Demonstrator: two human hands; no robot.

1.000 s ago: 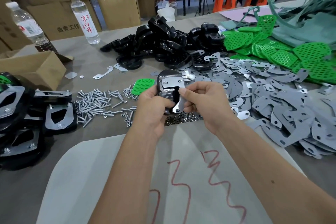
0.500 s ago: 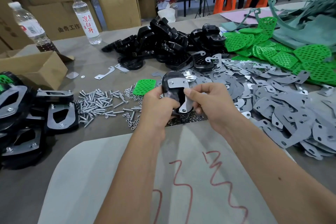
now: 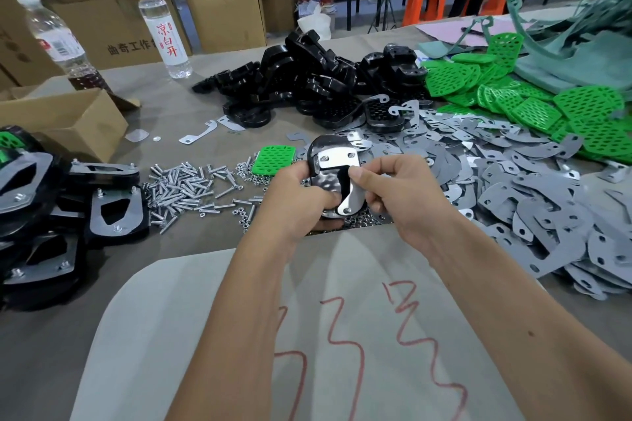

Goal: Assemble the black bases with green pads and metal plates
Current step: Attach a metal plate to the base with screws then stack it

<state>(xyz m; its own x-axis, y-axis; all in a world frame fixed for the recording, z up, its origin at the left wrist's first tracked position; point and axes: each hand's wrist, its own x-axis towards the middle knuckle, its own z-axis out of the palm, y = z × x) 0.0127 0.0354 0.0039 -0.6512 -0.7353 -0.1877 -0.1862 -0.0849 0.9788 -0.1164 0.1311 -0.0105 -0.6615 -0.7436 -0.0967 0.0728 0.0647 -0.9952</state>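
At the far left of the table, finished assemblies (image 3: 51, 215) lie stacked, each with a metal frame bolted on. Next to the right, a scatter of loose screws (image 3: 191, 186) and one green pad (image 3: 273, 159) lie near the work. The left hand (image 3: 297, 195) grips a black base (image 3: 325, 174) from its left side, fingers curled round its edge, holding it above the table with its long axis running away from the person, tilted toward the camera. A bright metal plate (image 3: 338, 164) lies against the base's upper face, its broad part across the far end and its narrow leg running down the right side. The right hand (image 3: 407, 191) pinches that leg between thumb and fingers and is the nearer hand to the plate. In the inspector's judgement, the coming move turns on seating the plate square on the base. Farther right lie the spare plates (image 3: 513, 202).
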